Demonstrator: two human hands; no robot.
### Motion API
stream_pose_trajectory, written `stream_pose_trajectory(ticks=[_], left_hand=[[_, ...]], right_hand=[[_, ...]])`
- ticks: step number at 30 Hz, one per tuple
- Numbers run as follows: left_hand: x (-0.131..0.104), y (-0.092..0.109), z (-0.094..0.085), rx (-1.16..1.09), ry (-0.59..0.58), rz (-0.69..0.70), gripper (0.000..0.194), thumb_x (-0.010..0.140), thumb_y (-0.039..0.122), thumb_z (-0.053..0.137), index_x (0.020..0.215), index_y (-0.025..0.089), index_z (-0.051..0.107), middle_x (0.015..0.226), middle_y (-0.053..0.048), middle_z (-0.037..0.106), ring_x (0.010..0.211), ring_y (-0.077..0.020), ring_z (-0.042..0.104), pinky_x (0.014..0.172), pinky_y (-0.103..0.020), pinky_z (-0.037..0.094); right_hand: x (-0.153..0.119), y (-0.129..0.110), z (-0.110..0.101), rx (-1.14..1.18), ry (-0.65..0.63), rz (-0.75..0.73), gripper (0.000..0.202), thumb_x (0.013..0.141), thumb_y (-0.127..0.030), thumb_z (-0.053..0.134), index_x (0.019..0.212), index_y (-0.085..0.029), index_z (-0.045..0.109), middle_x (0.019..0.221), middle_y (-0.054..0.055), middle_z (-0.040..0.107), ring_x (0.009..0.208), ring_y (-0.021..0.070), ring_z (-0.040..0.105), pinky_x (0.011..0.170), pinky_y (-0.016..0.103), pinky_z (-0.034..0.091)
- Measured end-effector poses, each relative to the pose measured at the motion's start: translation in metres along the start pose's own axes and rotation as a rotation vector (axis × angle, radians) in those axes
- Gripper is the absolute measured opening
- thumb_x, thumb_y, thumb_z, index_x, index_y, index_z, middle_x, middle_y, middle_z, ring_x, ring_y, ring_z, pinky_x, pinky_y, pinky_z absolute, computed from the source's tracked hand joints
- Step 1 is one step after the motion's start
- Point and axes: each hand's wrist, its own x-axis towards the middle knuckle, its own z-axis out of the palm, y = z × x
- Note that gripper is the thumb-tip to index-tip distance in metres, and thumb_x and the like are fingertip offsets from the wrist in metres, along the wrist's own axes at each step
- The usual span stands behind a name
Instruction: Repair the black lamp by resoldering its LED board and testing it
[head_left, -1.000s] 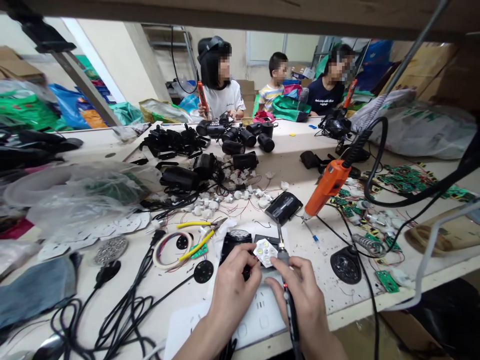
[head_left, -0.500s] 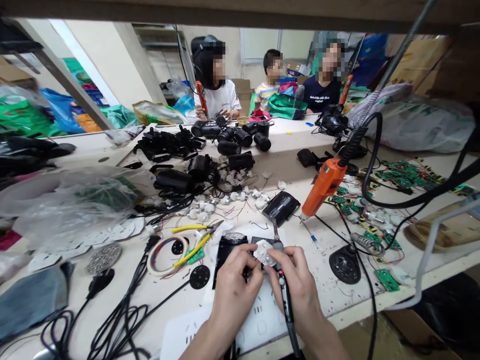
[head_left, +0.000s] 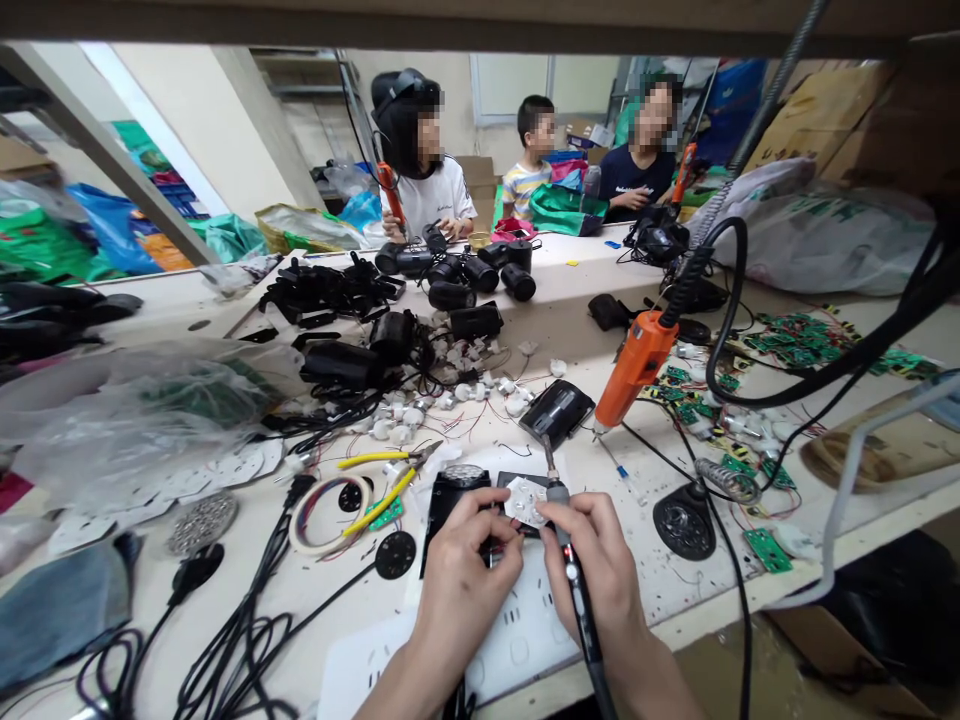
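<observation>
A small white plastic part with rounded lobes is held up at the middle of the near bench, pinched by the fingers of my left hand. My right hand is closed around a soldering iron with a black handle and grey collar, its tip pointing away from me. The right fingertips sit close against the white part's edge; whether they grip it too I cannot tell. Beneath the hands lie a black housing and a white sheet with printed slots.
Yellow-handled cutters rest across a tape roll. An orange electric screwdriver hangs to the right. Black cords cover the left. Green circuit boards lie right. Several people sit across the bench, one holding another orange screwdriver.
My view has shifted slightly, so the bench appears a little further left. My hands keep nearly the same hold. Across the bench, the person in the dark shirt now shows a raised hand.
</observation>
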Motion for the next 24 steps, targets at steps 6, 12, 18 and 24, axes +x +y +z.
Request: stream_pose_trajectory(ticks=[6,12,18,24], left_hand=[[0.0,0.0,-0.002,0.015,-0.016,0.022,0.016,0.079,0.01,0.058,0.068,0.02,0.065,0.099,-0.008,0.069,0.103,-0.023,0.067,0.076,-0.03,0.057],[0.0,0.001,-0.009,-0.003,-0.106,0.049,0.017,0.088,0.017,0.055,0.078,0.021,0.067,0.107,-0.009,0.067,0.11,-0.0227,0.063,0.087,-0.034,0.055],[0.0,0.0,-0.008,-0.008,-0.074,0.027,0.016,0.083,0.014,0.055,0.073,0.02,0.065,0.105,-0.01,0.066,0.105,-0.0236,0.065,0.084,-0.036,0.055],[0.004,0.002,0.001,-0.017,0.02,-0.041,0.017,0.073,0.008,0.056,0.062,0.019,0.062,0.096,-0.008,0.068,0.095,-0.0228,0.068,0.073,-0.031,0.056]], right_hand=[[-0.001,-0.004,0.004,0.076,-0.026,-0.018,0.033,0.093,-0.004,0.045,0.119,-0.019,0.058,0.096,0.006,0.045,0.081,0.0176,0.058,0.066,0.026,0.055],[-0.004,0.007,0.009,0.062,-0.082,-0.013,0.033,0.095,-0.006,0.046,0.122,-0.023,0.057,0.095,0.004,0.045,0.082,0.0164,0.059,0.065,0.022,0.056],[-0.001,0.005,0.009,0.048,-0.072,0.021,0.034,0.094,-0.006,0.046,0.121,-0.022,0.059,0.096,0.005,0.048,0.085,0.0177,0.061,0.07,0.025,0.057],[0.002,-0.001,0.002,0.062,-0.01,-0.014,0.03,0.096,-0.007,0.044,0.12,-0.018,0.059,0.096,0.008,0.049,0.085,0.0185,0.062,0.07,0.027,0.057]])
